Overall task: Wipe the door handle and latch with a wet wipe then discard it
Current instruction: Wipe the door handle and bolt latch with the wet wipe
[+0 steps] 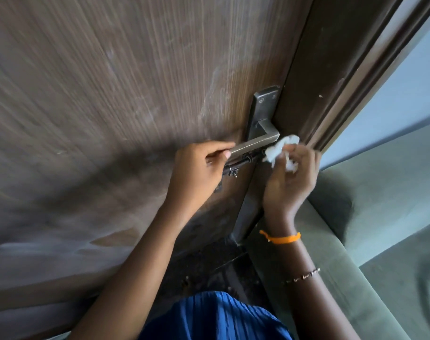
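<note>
Left hand (199,165) is closed around the free end of the door handle (255,143), fingers curled over the lever. Right hand (291,177) grips a crumpled white wet wipe (280,149), pressing it against the right end of the latch (243,160), just below the handle's bend. The handle's long axis runs left to right, rising slightly toward its back plate (264,111) near the door edge. The latch bolt lies parallel beneath it. Both sit on a brown wood-grain door (111,94). An orange band (281,238) circles the right wrist. A green sofa (380,217) stands at right.
</note>
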{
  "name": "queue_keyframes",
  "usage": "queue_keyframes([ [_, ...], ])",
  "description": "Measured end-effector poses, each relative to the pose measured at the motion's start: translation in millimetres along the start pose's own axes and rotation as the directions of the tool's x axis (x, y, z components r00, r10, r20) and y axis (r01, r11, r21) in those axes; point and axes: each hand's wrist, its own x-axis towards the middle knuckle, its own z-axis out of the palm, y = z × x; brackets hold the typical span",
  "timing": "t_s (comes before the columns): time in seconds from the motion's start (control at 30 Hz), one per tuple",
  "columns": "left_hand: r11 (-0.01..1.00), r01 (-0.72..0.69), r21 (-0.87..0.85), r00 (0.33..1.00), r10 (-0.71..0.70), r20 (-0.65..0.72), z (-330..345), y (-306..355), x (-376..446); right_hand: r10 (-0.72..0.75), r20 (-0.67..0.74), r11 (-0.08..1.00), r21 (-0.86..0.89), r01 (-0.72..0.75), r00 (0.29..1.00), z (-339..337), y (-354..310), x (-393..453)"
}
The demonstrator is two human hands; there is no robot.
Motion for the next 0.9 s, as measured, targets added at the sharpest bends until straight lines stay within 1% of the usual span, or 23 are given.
queue_keyframes([
  [0.07, 0.998, -0.027, 0.062, 1.000, 0.027, 0.010, 1, 1, 1, 0.037, 0.060, 0.999, -0.027, -0.035, 0.997, 4, 21, -26],
  [0.13, 0.994, -0.032, 0.101, 0.999, 0.031, 0.008, 0, 3, 3, 0.000, 0.197, 1.000, -0.017, 0.003, 0.980, 18, 31, -45],
  [0.17, 0.993, -0.026, 0.115, 1.000, 0.025, 0.013, 0, 4, 5, -0.012, 0.292, 1.000, 0.015, 0.009, 0.956, 28, 31, -50],
  [0.2, 0.992, -0.019, 0.125, 1.000, 0.017, 0.023, -1, 6, 6, 0.001, 0.381, 0.998, 0.052, -0.023, 0.925, 39, 27, -50],
  [0.23, 0.991, -0.010, 0.131, 0.999, 0.006, 0.034, -2, 7, 7, 0.034, 0.468, 0.995, 0.067, -0.074, 0.883, 49, 17, -49],
  [0.27, 0.991, 0.002, 0.135, 0.999, -0.008, 0.046, -3, 8, 8, -0.002, 0.554, 0.995, 0.083, -0.053, 0.832, 59, 11, -48],
  [0.33, 0.990, 0.017, 0.137, 0.997, -0.028, 0.075, -5, 8, 8, -0.134, 0.634, 0.991, 0.088, 0.101, 0.762, 72, 7, -46],
  [0.37, 0.990, 0.017, 0.139, 0.996, -0.030, 0.087, -7, 9, 8, -0.208, 0.641, 0.976, 0.089, 0.198, 0.739, 77, 9, -42],
  [0.4, 0.990, 0.018, 0.139, 0.995, -0.032, 0.096, -8, 9, 10, -0.216, 0.674, 0.965, 0.039, 0.258, 0.706, 82, 9, -36],
  [0.47, 0.991, 0.033, 0.132, 0.992, -0.048, 0.114, -9, 9, 12, -0.099, 0.753, 0.942, -0.140, 0.306, 0.650, 88, 11, -28],
  [0.5, 0.991, 0.039, 0.129, 0.990, -0.056, 0.127, -10, 9, 12, -0.073, 0.755, 0.923, -0.195, 0.330, 0.651, 87, 13, -28],
  [0.57, 0.991, 0.044, 0.123, 0.987, -0.063, 0.150, -11, 8, 13, -0.123, 0.721, 0.915, -0.184, 0.359, 0.682, 81, 26, -39],
  [0.7, 0.990, 0.052, 0.134, 0.981, -0.076, 0.179, -14, 7, 16, -0.064, 0.756, 0.895, -0.244, 0.372, 0.651, 59, 54, -71],
  [0.77, 0.988, 0.061, 0.141, 0.980, -0.086, 0.179, -14, 9, 18, -0.089, 0.749, 0.893, -0.232, 0.385, 0.657, 62, 52, -65],
  [0.83, 0.984, 0.049, 0.173, 0.984, -0.077, 0.158, -12, 12, 20, -0.167, 0.694, 0.929, -0.128, 0.348, 0.700, 70, 41, -50],
  [0.87, 0.979, 0.036, 0.203, 0.988, -0.066, 0.142, -11, 13, 21, -0.199, 0.644, 0.949, -0.063, 0.310, 0.739, 74, 39, -44],
  [0.9, 0.974, 0.028, 0.226, 0.989, -0.059, 0.133, -10, 14, 21, -0.196, 0.589, 0.968, -0.011, 0.250, 0.784, 75, 39, -41],
])
